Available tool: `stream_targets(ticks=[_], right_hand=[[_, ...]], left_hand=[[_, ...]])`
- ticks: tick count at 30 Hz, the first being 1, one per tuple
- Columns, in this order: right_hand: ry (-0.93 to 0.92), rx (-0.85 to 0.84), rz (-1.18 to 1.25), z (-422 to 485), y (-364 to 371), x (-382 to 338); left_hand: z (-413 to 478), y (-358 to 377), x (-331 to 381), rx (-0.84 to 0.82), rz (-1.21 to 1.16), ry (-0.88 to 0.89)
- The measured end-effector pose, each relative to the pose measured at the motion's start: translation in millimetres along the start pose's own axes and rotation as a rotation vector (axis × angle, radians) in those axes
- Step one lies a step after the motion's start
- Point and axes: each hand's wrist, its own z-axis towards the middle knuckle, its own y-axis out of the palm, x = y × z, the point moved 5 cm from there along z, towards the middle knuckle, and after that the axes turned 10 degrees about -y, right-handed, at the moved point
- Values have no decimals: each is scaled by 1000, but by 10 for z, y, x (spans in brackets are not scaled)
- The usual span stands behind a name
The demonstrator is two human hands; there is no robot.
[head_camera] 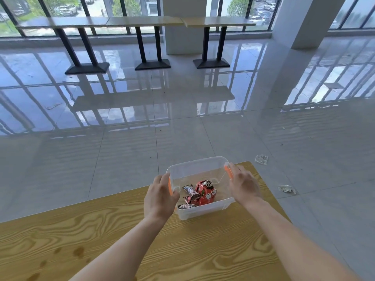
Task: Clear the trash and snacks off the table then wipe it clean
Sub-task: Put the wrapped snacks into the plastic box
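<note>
A clear plastic box [194,165] with orange side handles stands at the far right corner of the wooden table [101,230]. Inside lie several snack packets [200,193], red and dark. My left hand [160,194] grips the box's left orange handle, fingers curled over the rim. My right hand [243,184] holds the right handle, fingers wrapped around it. Dark wet stains [78,251] mark the tabletop at the near left.
Two crumpled clear wrappers [261,159] [286,188] lie on the glossy tiled floor right of the table. Long high tables on black pedestal legs [146,22] stand by the windows at the back. A white pillar [300,21] rises at the back right.
</note>
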Motion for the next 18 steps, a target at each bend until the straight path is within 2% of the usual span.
stream_targets(ticks=[10, 18], right_hand=[[-16, -30, 21, -66, -71, -98], [-87, -12, -9, -195, -220, -507]], left_hand=[[-77, -150, 7, -46, 54, 25], [-241, -442, -69, 2, 273, 108]])
